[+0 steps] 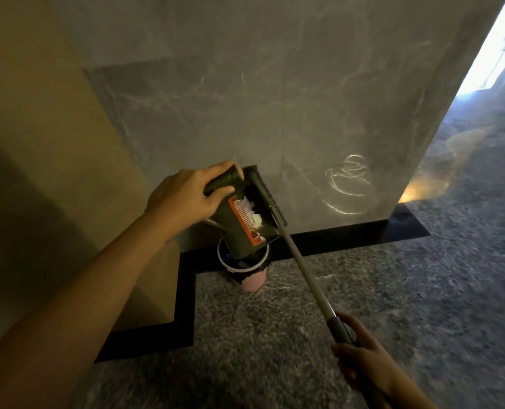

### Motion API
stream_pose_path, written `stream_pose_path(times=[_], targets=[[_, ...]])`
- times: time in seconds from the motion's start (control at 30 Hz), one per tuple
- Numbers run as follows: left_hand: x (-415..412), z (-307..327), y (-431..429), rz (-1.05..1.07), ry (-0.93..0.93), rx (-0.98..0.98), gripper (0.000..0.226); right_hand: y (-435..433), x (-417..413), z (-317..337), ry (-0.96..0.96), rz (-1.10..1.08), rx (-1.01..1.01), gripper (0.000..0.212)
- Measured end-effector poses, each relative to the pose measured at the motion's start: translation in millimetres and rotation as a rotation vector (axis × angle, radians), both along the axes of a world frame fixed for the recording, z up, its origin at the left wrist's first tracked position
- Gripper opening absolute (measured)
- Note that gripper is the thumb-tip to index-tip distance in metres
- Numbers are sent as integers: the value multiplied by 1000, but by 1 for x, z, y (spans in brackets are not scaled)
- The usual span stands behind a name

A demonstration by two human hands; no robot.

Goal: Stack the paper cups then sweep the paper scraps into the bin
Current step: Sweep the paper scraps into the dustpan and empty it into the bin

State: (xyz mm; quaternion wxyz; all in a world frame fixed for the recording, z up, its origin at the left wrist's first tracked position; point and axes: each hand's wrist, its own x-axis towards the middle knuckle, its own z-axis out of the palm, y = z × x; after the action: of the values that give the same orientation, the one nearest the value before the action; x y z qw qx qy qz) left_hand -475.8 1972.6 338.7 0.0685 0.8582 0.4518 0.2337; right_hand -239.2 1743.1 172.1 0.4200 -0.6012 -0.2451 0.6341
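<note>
Green dustpan (238, 234): we tip it over the bin (252, 280) so the load slides out.
Left hand (183, 199): fingers wrapped round its handle, holding the tilt.
Paper scraps (255, 216): white, inside the pan beside the orange comb (244, 222).
Broom (300, 261): head laid in the pan, likely to push scraps down.
Right hand (360, 358): curled round the broom grip, near right.
Bin: pink, dark-lined, directly beneath.

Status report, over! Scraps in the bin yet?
Left hand grips dustpan, tipped over bin. Right hand holds broom. Scraps in dustpan, not yet dumped. Nothing blocking.
</note>
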Motion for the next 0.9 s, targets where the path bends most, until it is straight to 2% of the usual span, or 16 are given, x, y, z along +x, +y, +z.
stream_pose_path(times=[0.17,0.3,0.4,0.57,0.67,0.77,0.9], targets=[[-26,-27,19,-131,259,61,52,27,-25,-18,95,22,-89,54],[-37,-53,30,-210,550,40,52,37,-31,-28,29,69,-159,55],[-36,-61,37,-274,668,38,52,38,-31,-33,-26,75,-184,56],[-39,-75,34,-483,791,130,51,33,-28,-35,-72,107,-192,57],[-40,-87,28,-553,832,102,49,24,-31,-34,-124,143,-157,57],[-39,-98,22,-566,810,73,48,19,-34,-35,-195,174,-138,59],[-38,-107,26,-476,754,94,48,26,-37,-36,-236,193,-141,58]])
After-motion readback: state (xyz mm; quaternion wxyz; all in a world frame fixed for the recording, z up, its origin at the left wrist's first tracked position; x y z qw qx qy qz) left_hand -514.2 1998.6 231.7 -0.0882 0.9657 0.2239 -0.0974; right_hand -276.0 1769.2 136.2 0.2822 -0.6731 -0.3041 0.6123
